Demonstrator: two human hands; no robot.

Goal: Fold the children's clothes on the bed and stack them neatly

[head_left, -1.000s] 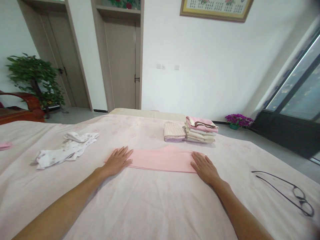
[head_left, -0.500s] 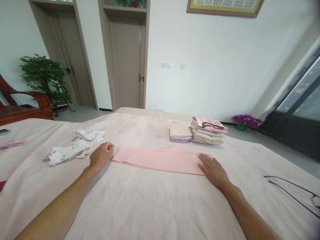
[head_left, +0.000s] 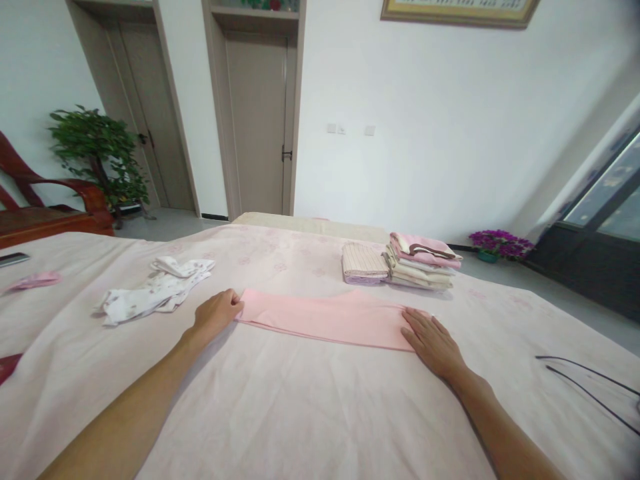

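Note:
A pair of pink pants [head_left: 325, 319], folded lengthwise into a long strip, lies flat across the bed in front of me. At its left end my left hand [head_left: 219, 313] is closed, pinching the edge of the fabric. My right hand [head_left: 434, 341] rests flat on the strip's right end, fingers stretched out and slightly spread. To the left of my left hand lies a crumpled white printed garment [head_left: 155, 290]. Beyond the pants sit a folded striped cloth [head_left: 364, 261] and a taller stack of folded clothes [head_left: 423, 263].
A pale pink sheet [head_left: 310, 413] covers the bed. Glasses [head_left: 590, 387] lie at the right. On the left are a phone [head_left: 14, 259], a small pink cloth [head_left: 37, 281] and a dark red item [head_left: 9, 367]. Purple flowers [head_left: 500, 243] stand on the floor beyond.
My left hand has moved slightly right and its fingers have closed on the pants' left end. My right hand stays flat on the other end. The whole view has shifted a little.

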